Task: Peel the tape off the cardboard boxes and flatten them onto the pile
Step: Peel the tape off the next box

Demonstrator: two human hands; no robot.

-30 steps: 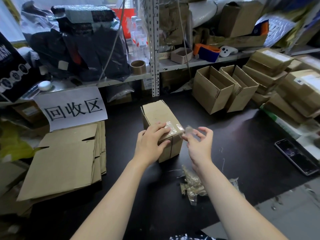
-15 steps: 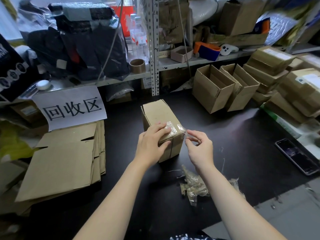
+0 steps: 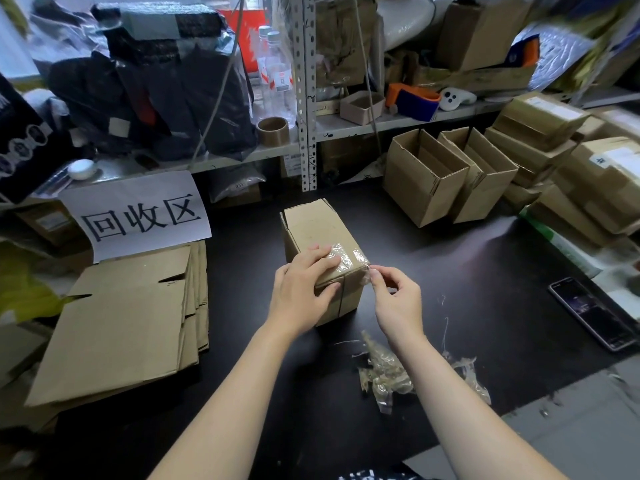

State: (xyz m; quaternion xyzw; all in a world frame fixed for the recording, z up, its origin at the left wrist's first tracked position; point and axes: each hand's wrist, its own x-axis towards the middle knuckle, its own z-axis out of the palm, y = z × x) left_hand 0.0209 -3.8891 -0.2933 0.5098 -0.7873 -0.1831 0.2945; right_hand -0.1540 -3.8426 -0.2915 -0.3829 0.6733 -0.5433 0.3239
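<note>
A small brown cardboard box (image 3: 317,226) stands on the black table in the middle. Clear tape (image 3: 348,258) lies wrinkled across its near top edge. My left hand (image 3: 301,292) grips the box's near corner, fingers over the top and thumb on the front face. My right hand (image 3: 394,299) pinches the loose tape end at the box's right corner. A pile of flattened boxes (image 3: 124,320) lies at the left, under a white paper sign (image 3: 138,209).
Crumpled peeled tape (image 3: 384,372) lies on the table (image 3: 242,341) near my right forearm. Two open boxes (image 3: 446,174) and stacked sealed boxes (image 3: 568,161) stand at the back right. A phone (image 3: 595,313) lies at the right. Cluttered metal shelving (image 3: 308,98) runs behind.
My right hand has moved from just off the box back to its right corner and now pinches the tape end there. The left hand has kept its hold.
</note>
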